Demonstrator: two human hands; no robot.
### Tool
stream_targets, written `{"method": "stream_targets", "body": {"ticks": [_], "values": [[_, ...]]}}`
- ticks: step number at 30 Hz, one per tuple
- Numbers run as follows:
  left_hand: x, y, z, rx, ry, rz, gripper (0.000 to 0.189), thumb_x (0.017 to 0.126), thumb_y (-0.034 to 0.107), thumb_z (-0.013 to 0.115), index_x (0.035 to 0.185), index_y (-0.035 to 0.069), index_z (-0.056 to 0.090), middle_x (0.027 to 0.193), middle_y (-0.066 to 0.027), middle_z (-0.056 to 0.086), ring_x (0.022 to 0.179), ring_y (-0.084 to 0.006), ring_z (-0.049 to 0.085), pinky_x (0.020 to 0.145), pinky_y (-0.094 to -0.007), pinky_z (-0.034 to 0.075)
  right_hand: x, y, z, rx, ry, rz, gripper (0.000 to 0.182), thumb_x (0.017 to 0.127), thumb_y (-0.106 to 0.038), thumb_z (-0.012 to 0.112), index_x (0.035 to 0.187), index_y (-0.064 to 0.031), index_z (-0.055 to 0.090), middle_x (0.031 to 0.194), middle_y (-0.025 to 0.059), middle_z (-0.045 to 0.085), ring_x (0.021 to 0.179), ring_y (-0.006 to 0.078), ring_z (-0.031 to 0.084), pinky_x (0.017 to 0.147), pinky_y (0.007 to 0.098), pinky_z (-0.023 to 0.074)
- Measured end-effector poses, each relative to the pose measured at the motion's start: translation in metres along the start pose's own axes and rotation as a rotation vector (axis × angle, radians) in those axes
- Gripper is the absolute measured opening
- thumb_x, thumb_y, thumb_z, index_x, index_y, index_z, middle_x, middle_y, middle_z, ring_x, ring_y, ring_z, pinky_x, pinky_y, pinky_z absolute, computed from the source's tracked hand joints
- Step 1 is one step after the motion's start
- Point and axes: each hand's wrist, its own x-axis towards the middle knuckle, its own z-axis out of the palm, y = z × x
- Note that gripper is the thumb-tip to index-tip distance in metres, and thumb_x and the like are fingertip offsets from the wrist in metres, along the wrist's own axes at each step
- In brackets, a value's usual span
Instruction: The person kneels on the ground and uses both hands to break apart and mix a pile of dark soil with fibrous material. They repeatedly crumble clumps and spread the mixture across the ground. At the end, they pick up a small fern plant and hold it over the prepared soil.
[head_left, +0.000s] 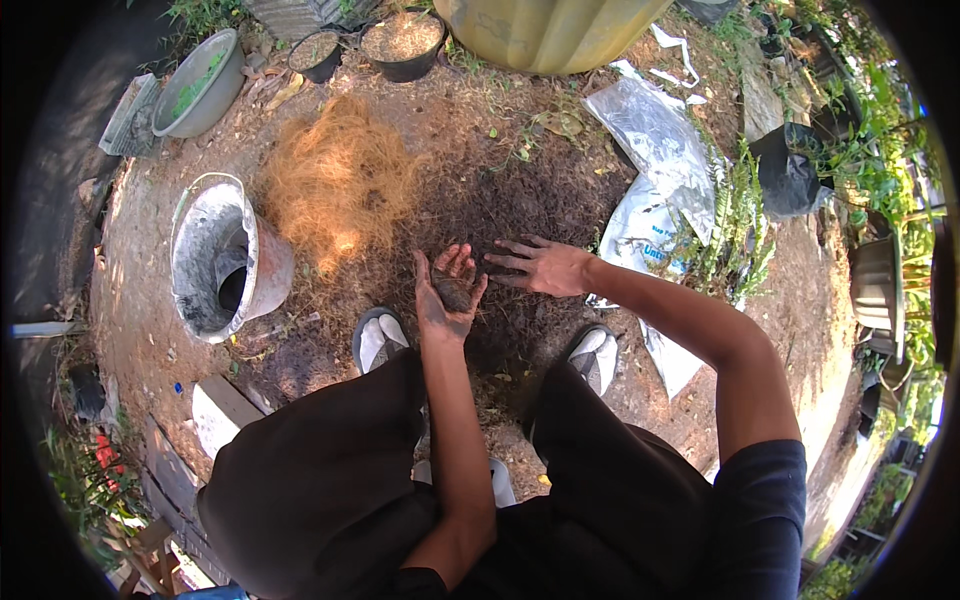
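Note:
A rounded dark clump, apparently soil, rests in the palm of my left hand, which is turned up with its fingers curled around it. Just to the right, my right hand hovers palm down over the dark soil, fingers spread and nothing visible in them. Soil marks the left palm and fingers. Beyond the left hand lies a loose heap of orange-brown fibre, like coconut coir. Dark, crumbly soil covers the ground between my feet.
On the left stands a worn bucket with a smaller container inside. Silver-white plastic sacks and a fern lie to the right. At the back are filled black pots, a grey basin and a large yellowish pot.

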Motion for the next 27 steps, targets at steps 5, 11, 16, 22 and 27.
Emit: {"method": "stream_targets", "body": {"ticks": [5, 11, 16, 22, 27], "values": [[-0.003, -0.003, 0.007, -0.009, 0.046, 0.031, 0.052, 0.103, 0.051, 0.045, 0.120, 0.003, 0.059, 0.119, -0.0109, 0.064, 0.110, -0.0230, 0.062, 0.104, -0.0511, 0.048, -0.002, 0.011, 0.000, 0.026, -0.070, -0.056, 0.054, 0.089, -0.019, 0.058, 0.142, -0.0179, 0.051, 0.149, 0.0126, 0.044, 0.139, 0.0330, 0.042, 0.102, 0.0425, 0.0536], [-0.002, -0.007, 0.009, -0.204, -0.097, 0.026, 0.047, 0.106, 0.040, 0.040, 0.134, 0.004, 0.051, 0.140, -0.0129, 0.052, 0.135, -0.0273, 0.047, 0.115, -0.0627, 0.032, 0.000, 0.009, -0.009, 0.056, -0.038, 0.035, 0.038, 0.085, -0.012, 0.062, 0.122, -0.0093, 0.067, 0.133, 0.0148, 0.055, 0.128, 0.0326, 0.053, 0.093, 0.0413, 0.0580], [-0.003, -0.002, 0.000, -0.188, -0.356, 0.034, 0.051, 0.106, 0.039, 0.034, 0.145, 0.007, 0.043, 0.159, -0.0141, 0.032, 0.150, -0.0296, 0.026, 0.115, -0.0729, 0.018, -0.002, 0.003, -0.040, 0.590, 0.301, 0.474, 0.035, 0.084, -0.012, 0.069, 0.118, -0.0078, 0.070, 0.115, 0.0181, 0.067, 0.112, 0.0342, 0.064, 0.092, 0.0447, 0.0550], [-0.006, -0.010, 0.004, -0.023, -0.339, -0.011, 0.060, 0.105, 0.044, 0.035, 0.154, 0.010, 0.031, 0.159, -0.0145, 0.032, 0.148, -0.0288, 0.030, 0.114, -0.0677, 0.026, 0.003, -0.005, -0.113, 1.083, 0.338, 0.730, 0.043, 0.087, -0.024, 0.076, 0.125, -0.0065, 0.068, 0.112, 0.0178, 0.072, 0.099, 0.0246, 0.070, 0.090, 0.0381, 0.0537], [-0.009, -0.023, 0.019, -0.092, -0.324, -0.113, 0.055, 0.105, 0.044, 0.034, 0.146, 0.009, 0.045, 0.141, -0.0123, 0.054, 0.131, -0.0304, 0.051, 0.111, -0.0540, 0.038, 0.010, -0.028, -0.118, 0.940, 0.400, 0.461, 0.048, 0.084, -0.012, 0.071, 0.130, -0.0017, 0.061, 0.110, 0.0253, 0.069, 0.106, 0.0359, 0.068, 0.096, 0.0414, 0.0538]]}}
